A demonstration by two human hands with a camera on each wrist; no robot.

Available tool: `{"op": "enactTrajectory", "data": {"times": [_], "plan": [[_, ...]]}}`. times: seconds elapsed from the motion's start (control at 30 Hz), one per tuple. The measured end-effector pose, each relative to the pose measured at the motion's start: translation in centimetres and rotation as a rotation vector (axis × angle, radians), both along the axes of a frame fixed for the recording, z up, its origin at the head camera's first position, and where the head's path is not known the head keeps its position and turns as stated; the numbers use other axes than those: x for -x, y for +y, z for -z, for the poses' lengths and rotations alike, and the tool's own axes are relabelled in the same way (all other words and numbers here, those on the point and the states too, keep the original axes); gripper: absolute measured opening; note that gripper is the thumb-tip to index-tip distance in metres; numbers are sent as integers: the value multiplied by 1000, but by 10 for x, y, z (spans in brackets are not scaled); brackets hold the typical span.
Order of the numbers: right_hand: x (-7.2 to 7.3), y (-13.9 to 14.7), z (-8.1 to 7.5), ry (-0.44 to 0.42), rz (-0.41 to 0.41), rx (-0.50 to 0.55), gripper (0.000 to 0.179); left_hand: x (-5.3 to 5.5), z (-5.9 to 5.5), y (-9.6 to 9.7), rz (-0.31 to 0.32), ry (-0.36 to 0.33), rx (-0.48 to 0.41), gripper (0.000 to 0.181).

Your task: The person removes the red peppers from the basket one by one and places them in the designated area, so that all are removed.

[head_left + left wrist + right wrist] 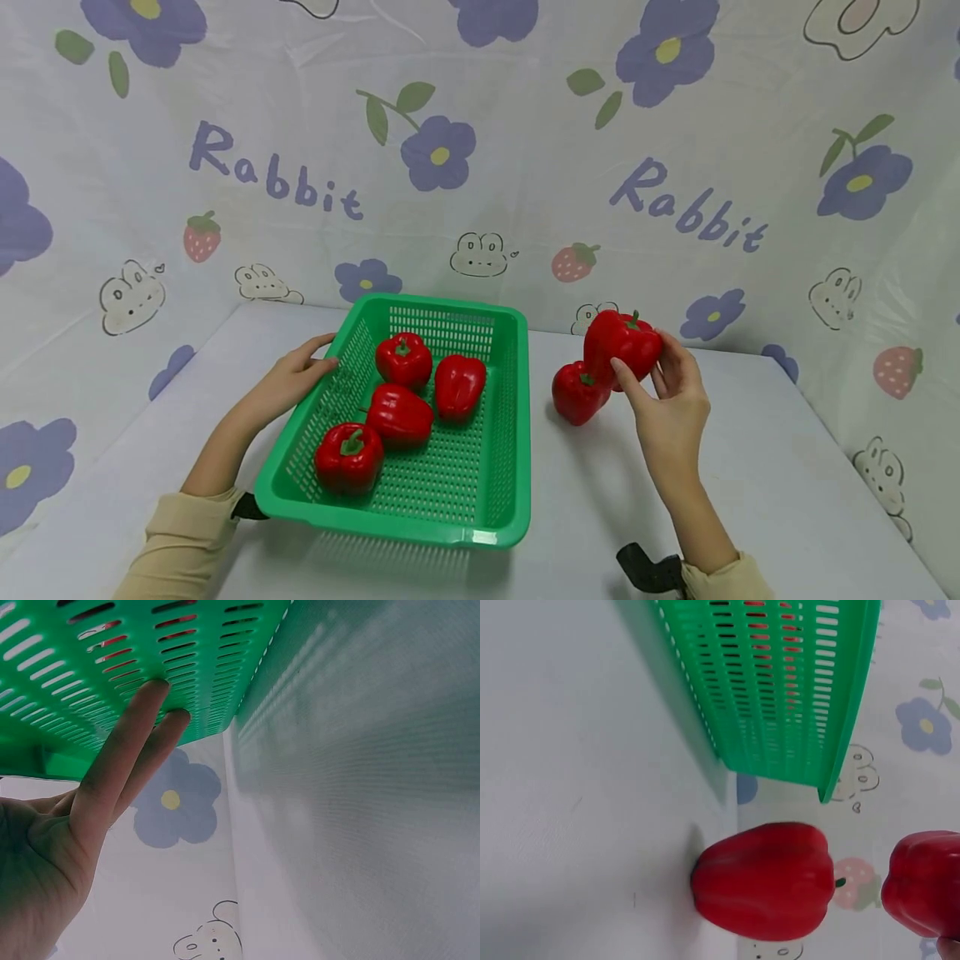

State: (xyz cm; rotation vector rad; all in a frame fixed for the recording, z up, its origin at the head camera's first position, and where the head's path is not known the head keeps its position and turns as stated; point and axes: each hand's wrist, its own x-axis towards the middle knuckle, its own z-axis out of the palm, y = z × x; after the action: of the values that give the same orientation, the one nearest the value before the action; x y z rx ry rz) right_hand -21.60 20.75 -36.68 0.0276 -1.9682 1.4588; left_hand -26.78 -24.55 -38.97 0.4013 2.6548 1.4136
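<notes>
My right hand (671, 417) holds a red bell pepper (618, 343) with a green stem between thumb and fingers, raised off the table. Just left of it and lower, another red bell pepper (577, 396) stands on the table, partly hidden by the held one; the right wrist view shows this standing pepper (769, 881) whole. A green perforated plastic basket (521, 433) contains several red bell peppers (401, 417). At its left side my left hand (288, 379) grips the rim; in the left wrist view two straight fingers (124, 754) press the outer wall.
The white table (757, 467) stretches to both sides of the basket. Behind it hangs a pale cloth (525, 167) printed with flowers, rabbits and strawberries. Dark wrist mounts (648, 571) sit by the beige sleeves (183, 542).
</notes>
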Motion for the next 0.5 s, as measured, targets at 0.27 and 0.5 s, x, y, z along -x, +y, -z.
{"op": "enactTrajectory", "data": {"times": [0.27,0.5], "plan": [[5,15,10,-30,75,8,63,1,1,0,3,7,-4,61],[9,25,23,-57,106,25,64,0,0,0,9,3,-10,61]]}}
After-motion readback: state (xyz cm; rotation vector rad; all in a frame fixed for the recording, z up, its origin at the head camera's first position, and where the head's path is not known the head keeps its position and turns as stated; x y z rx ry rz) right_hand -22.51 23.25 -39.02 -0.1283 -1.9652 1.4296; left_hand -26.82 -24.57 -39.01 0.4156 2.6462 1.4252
